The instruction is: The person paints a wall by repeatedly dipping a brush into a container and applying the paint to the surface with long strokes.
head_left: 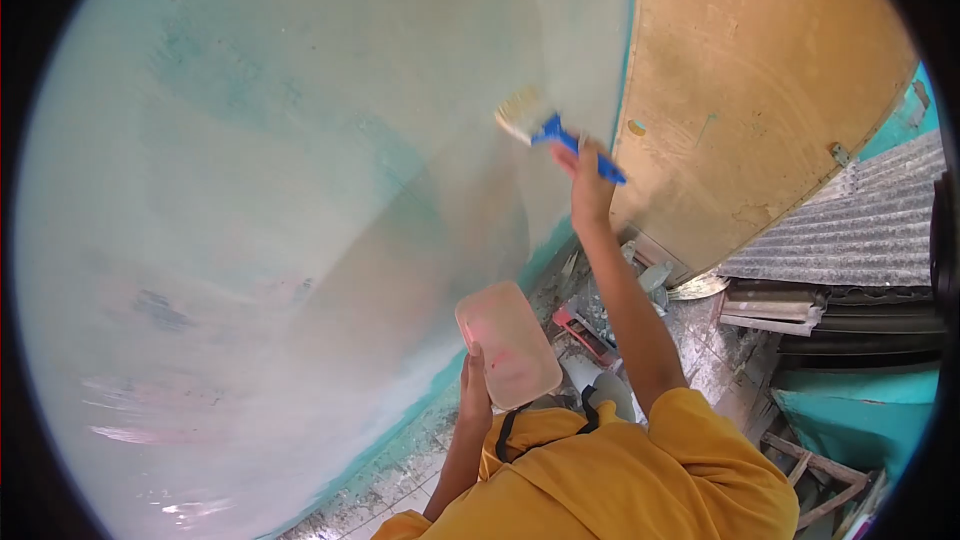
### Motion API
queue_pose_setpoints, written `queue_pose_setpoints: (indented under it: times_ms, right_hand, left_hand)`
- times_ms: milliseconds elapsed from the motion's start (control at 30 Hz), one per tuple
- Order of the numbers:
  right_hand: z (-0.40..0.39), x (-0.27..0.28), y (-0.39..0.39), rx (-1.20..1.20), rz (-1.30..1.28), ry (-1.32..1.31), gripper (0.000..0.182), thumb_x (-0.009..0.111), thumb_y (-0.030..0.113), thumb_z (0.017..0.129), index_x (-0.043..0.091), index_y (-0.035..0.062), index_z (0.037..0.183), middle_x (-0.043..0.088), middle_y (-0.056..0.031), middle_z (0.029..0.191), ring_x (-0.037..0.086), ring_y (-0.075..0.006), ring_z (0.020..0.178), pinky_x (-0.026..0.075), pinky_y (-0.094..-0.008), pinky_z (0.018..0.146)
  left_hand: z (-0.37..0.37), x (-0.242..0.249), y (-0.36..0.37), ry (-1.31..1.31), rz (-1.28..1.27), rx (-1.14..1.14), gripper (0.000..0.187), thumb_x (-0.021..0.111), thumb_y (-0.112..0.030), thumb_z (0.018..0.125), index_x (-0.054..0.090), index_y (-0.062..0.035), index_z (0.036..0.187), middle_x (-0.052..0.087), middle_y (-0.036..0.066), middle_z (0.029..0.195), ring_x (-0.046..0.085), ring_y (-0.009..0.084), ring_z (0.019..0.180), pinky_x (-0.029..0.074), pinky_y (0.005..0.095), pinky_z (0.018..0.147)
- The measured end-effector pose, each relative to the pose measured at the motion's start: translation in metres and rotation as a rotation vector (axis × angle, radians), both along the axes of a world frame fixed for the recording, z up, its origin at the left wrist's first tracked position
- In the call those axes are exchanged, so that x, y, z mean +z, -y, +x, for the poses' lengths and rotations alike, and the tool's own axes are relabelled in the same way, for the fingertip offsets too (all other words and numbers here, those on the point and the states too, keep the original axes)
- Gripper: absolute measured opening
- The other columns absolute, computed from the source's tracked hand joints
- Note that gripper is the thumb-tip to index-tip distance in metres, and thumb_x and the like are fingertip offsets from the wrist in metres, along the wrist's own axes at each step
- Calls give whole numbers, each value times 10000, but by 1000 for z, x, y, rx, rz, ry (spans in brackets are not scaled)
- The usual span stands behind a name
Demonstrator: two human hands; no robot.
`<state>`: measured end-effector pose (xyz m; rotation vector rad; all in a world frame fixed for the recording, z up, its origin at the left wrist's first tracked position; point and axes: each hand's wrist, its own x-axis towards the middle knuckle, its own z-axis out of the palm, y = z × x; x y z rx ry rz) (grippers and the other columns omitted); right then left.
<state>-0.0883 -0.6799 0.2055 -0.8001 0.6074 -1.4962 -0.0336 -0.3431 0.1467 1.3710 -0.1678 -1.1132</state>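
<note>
From my remote station I record the right hand [588,165] closed around the blue handle of the brush [548,128], its pale bristles angled up and left over the wall [250,240]. Whether the bristles touch the surface, I cannot tell. The left hand [476,380] is clamped on the left edge of the container [512,345], thumb on its near side; the hands are apart, the left one lower. The container is rectangular, with pink smears (a well-used item, I note).

The wall shows patchy grey-white over turquoise, with a turquoise band along its lower edge. To its right stands a tan panel [750,70]. Below the panel, a red-and-dark object [585,335] lies amid clutter on the stained floor [410,500]. Farther right I log grey corrugated sheets [850,225] and, lower down, a wooden frame [825,465].
</note>
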Motion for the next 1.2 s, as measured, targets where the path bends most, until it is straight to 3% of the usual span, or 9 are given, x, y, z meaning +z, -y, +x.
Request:
queue_pose_setpoints:
  times_ms: [133, 267, 333, 567, 667, 833, 967, 1100, 1200]
  right_hand:
    - [-5, -134, -11, -31, 160, -260, 329, 513, 208, 1021, 661, -72, 1113, 719, -153, 931, 722, -203, 799, 596, -311, 761]
    - [-12, -144, -10, -18, 273, -313, 325, 540, 215, 1007, 675, -69, 1088, 723, -139, 876, 720, -193, 783, 587, -289, 742]
    - [-7, -97, -3, 14, 234, -417, 325, 558, 220, 994, 674, -72, 1079, 724, -136, 886, 720, -193, 785, 588, -295, 737]
    - [-16, 80, -15, 25, -38, -30, 349, 510, 224, 1024, 636, -67, 1168, 711, -163, 1015, 720, -214, 899, 584, -311, 825]
    - [-8, 39, -16, 38, -33, -32, 379, 487, 249, 1040, 609, -65, 1214, 702, -175, 1042, 716, -220, 942, 579, -316, 848]
    - [-2, -115, -21, -28, 154, -191, 346, 516, 229, 1029, 651, -72, 1132, 718, -154, 961, 725, -206, 837, 589, -304, 781]
    - [-10, -147, -13, -28, 270, -323, 321, 552, 221, 1008, 673, -69, 1072, 723, -137, 899, 721, -194, 770, 592, -294, 746]
    - [1, -61, -1, -28, 145, -200, 271, 595, 200, 977, 698, -50, 977, 720, -116, 827, 700, -154, 718, 566, -264, 676]
    - [-6, 34, -9, -21, 60, -191, 303, 553, 216, 1008, 663, -60, 1066, 725, -150, 935, 723, -208, 831, 583, -301, 789]
  left_hand:
    - [0, 1, -3, -25, 15, 14, 793, 475, -582, 1009, 346, 48, 1474, 469, 165, 1431, 478, 247, 1315, 406, 367, 1088]
    - [2, -1, -7, -25, -20, -30, 813, 484, -579, 1007, 312, 51, 1492, 454, 168, 1448, 468, 251, 1331, 398, 368, 1099]
    - [4, -11, -9, -32, -4, -15, 814, 484, -578, 1008, 307, 51, 1494, 451, 169, 1450, 470, 250, 1328, 399, 368, 1098]
    - [-2, 6, -4, -13, -34, -13, 798, 477, -573, 1012, 324, 50, 1486, 446, 171, 1455, 468, 250, 1329, 395, 368, 1101]
    - [1, -3, -9, -35, -12, -9, 799, 479, -575, 1010, 325, 48, 1487, 445, 171, 1457, 464, 245, 1332, 395, 367, 1100]
    - [4, -12, -15, -30, -5, 11, 838, 483, -589, 1003, 302, 63, 1497, 441, 175, 1460, 450, 253, 1343, 390, 370, 1101]
    - [4, -7, -14, -27, 10, -7, 871, 488, -596, 998, 276, 79, 1506, 435, 180, 1467, 443, 261, 1351, 383, 368, 1107]
    - [3, -13, -13, -24, 49, 9, 846, 479, -585, 1006, 287, 73, 1502, 435, 175, 1472, 444, 251, 1352, 380, 361, 1111]
    - [0, 1, -7, -25, 5, -16, 813, 461, -572, 1017, 305, 69, 1493, 436, 166, 1475, 449, 246, 1350, 378, 356, 1112]
